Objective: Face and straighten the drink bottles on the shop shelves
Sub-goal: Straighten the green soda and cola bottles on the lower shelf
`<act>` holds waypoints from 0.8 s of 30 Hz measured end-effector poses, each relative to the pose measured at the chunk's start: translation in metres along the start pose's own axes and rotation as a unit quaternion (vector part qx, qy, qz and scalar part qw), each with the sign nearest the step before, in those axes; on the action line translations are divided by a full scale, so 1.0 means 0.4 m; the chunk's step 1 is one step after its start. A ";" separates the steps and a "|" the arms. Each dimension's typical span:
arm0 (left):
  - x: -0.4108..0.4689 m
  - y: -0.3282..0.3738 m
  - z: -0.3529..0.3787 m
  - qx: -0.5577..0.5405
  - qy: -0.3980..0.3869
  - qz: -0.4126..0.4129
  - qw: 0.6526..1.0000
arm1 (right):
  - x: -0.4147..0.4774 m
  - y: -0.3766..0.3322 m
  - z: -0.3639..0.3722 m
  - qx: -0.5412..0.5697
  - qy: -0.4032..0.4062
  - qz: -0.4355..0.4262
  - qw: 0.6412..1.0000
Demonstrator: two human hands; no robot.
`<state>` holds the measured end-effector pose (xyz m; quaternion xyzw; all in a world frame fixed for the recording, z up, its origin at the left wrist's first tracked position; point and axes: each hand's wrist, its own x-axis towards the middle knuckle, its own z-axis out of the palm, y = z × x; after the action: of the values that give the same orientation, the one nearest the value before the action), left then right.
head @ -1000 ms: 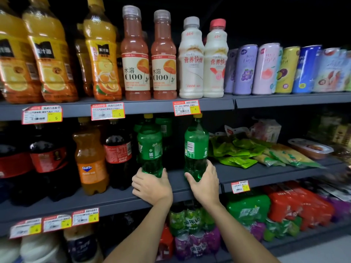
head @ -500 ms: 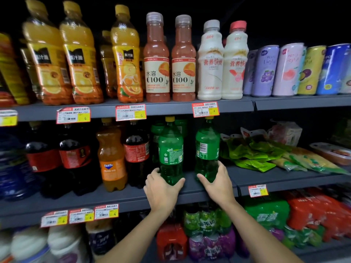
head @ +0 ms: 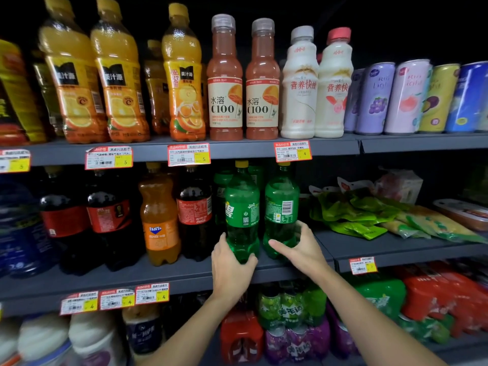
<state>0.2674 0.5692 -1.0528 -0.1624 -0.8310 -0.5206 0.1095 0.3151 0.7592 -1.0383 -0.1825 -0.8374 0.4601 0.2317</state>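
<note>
Left hand: fingers wrapped round the left green bottle at its base.
Right hand: thumb and fingers curled round the right green bottle, down low.
Bottles: upright, side by side on the middle shelf, cola just left.

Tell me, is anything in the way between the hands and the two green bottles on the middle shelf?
Nothing visible. The left hand grips the left green bottle near its base, and the right hand wraps the lower part of the right green bottle. The cola bottle stands beside them to the left, not between.
</note>
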 end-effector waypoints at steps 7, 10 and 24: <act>-0.005 0.033 0.043 0.060 0.060 -0.027 0.996 | -0.004 -0.001 0.017 -0.030 0.008 -0.017 0.999; 0.019 0.022 0.023 -0.017 0.000 0.018 1.000 | 0.001 -0.002 -0.001 -0.017 -0.032 0.005 0.999; 0.030 -0.027 -0.012 -0.011 -0.034 0.057 0.998 | -0.039 -0.013 0.045 -0.150 0.131 -0.007 0.980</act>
<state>0.2521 0.5626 -1.0553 -0.2282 -0.8178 -0.5171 0.1086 0.3176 0.7359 -1.0458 -0.2679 -0.8606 0.3000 0.3123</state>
